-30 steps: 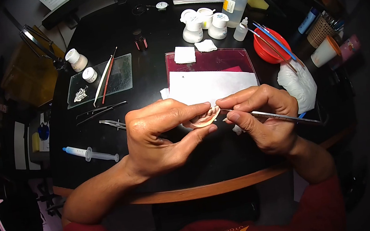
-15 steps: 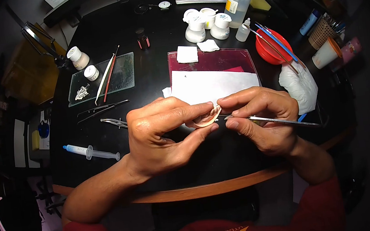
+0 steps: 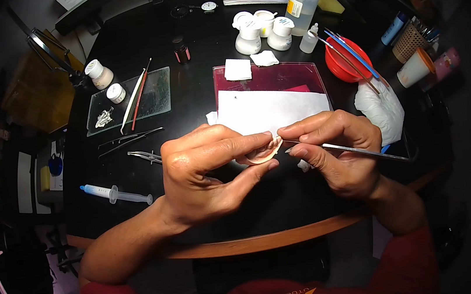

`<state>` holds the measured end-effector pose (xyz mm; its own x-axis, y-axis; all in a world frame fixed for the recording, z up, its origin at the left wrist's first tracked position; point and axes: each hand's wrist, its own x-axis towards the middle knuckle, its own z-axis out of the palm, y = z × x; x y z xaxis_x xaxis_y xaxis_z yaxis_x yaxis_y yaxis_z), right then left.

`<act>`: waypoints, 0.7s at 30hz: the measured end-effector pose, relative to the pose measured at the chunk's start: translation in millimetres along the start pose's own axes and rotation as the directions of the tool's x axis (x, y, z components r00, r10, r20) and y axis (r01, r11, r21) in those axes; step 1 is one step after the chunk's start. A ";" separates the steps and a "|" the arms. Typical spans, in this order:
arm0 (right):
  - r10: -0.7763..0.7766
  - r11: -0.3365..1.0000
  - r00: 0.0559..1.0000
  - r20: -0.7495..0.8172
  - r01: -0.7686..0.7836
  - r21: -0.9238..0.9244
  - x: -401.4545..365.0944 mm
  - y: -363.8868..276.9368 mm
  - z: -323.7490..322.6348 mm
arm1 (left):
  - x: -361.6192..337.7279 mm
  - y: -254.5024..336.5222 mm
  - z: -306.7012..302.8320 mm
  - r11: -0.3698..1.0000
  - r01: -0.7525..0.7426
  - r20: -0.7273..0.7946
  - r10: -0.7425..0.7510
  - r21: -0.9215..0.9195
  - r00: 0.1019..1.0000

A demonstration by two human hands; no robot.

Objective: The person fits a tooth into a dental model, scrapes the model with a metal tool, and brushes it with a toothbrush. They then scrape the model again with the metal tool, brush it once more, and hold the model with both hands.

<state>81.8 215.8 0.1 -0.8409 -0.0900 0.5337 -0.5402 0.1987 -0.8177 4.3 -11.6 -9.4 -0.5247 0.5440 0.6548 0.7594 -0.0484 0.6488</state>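
Between the thumb and fingers of my left hand [image 3: 206,168] is a small dental cast [image 3: 262,152], cream and pinkish with a curved rim; the fingers cover part of it. My right hand [image 3: 338,146] pinches a slim metal dental instrument [image 3: 359,152], its shaft slanting down to the right. The instrument's thin front end points at the cast's right edge, near my right fingertips; whether it touches cannot be made out. A small white scrap [image 3: 303,165] shows just below my right thumb.
Beyond the hands, white paper [image 3: 271,104] lies on a dark red plate [image 3: 303,74]. A glass slab [image 3: 153,95] with tools, tweezers [image 3: 128,139] and a syringe [image 3: 115,193] lie left. White jars [image 3: 249,39], a bottle [image 3: 303,6], a red bowl [image 3: 344,72] and crumpled tissue [image 3: 381,108] stand around.
My right thumb has shifted slightly down and away from the cast, and the instrument's angle has changed a little. The white scrap under that thumb now shows. My left hand has barely moved.
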 end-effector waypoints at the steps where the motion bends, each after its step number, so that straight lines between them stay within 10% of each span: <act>1: 0.002 1.000 1.000 0.000 -0.002 0.006 0.1 -0.2 0.0 | 0.2 0.2 -0.1 1.000 0.002 -0.001 -0.002 -0.003 1.000; 21: -0.025 1.000 1.000 0.004 0.025 0.007 0.0 1.7 0.6 | 0.8 -1.0 -0.6 1.000 0.005 -0.005 -0.005 -0.001 1.000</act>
<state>80.9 215.5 -1.5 -0.8273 -0.0988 0.5530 -0.5612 0.1900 -0.8056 2.9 -11.7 -9.3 -0.5299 0.5405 0.6535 0.7565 -0.0470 0.6523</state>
